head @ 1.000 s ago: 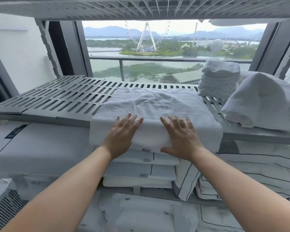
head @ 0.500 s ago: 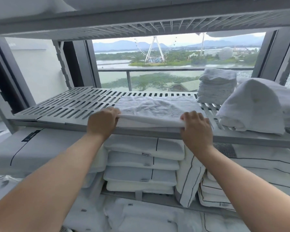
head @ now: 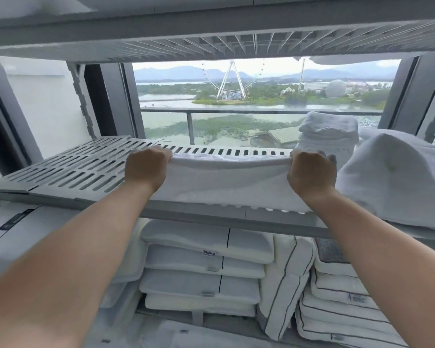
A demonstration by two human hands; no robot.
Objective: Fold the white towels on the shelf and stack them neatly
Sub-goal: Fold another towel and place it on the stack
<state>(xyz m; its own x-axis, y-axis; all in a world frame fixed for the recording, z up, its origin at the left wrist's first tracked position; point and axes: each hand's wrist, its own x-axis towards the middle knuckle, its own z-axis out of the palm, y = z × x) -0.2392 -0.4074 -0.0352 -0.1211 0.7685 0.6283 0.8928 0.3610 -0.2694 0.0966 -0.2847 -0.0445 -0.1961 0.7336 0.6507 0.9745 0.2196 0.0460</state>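
**Two hands grip one white towel on the slatted shelf**

Two fists hold a white towel (head: 226, 182) stretched flat across the grey slatted shelf (head: 68, 169). The towel is thick terry cloth, doubled over, with its raised far edge running straight between the fists and its near edge lying along the shelf's front rail.

The left hand (head: 146, 168) is curled tight around the towel's far left corner, knuckles up, fingers wrapped under the cloth. The right hand (head: 310, 170) is clenched the same way on the far right corner. Both are closed on the cloth, well apart from each other, with the towel pulled taut between them.

The towel lies in the middle of the shelf, reaching from the fists back toward the person. Just beside the right hand, to its right, sits a loosely rolled white towel (head: 392, 182) that hangs over the shelf's front. Behind the right hand, at the back of the shelf, stands a stack of folded white towels (head: 328, 134). Below the shelf lie piled white pillows (head: 206, 262).
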